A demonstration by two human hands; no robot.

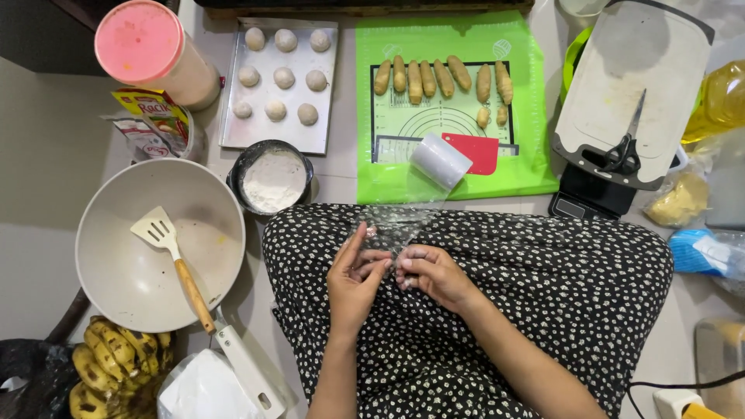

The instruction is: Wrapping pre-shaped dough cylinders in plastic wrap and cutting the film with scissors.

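My left hand and my right hand meet over my lap, both pinching a thin sheet of clear plastic wrap. The sheet runs up from my fingers to a roll of wrap lying on a green baking mat. On the mat lie several oblong dough pieces in a row, and a red scraper sits beside the roll. My lap is covered by black cloth with small white flowers.
A metal tray holds several dough balls. A small pot of flour, a pale pan with a slotted spatula, bananas, a pink-lidded jar, a cutting board with scissors on a scale, and an oil bottle surround me.
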